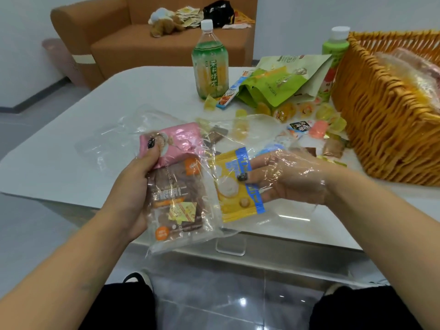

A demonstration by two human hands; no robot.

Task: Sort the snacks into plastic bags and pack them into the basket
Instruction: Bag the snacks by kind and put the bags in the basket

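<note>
My left hand (135, 179) grips a clear plastic bag (209, 225) from outside, its thumb pressed on a pink snack packet (176, 141) above a brown snack packet (176, 198) inside the bag. My right hand (292, 177) is inside the bag's clear film, pinching a yellow and blue snack packet (238, 186) between thumb and fingers. The wicker basket (371, 110) stands at the right on the white table (59, 151), with filled bags showing inside it. Loose jelly cups (283, 113) and small wrapped snacks (333, 147) lie between the bag and the basket.
A tall green tea bottle (210, 60) stands mid-table, a second green bottle (334, 51) beside the basket. Green snack pouches (273, 84) lie between them. Another clear bag (114, 136) lies flat on the left. A brown sofa (119, 41) with a plush toy is behind.
</note>
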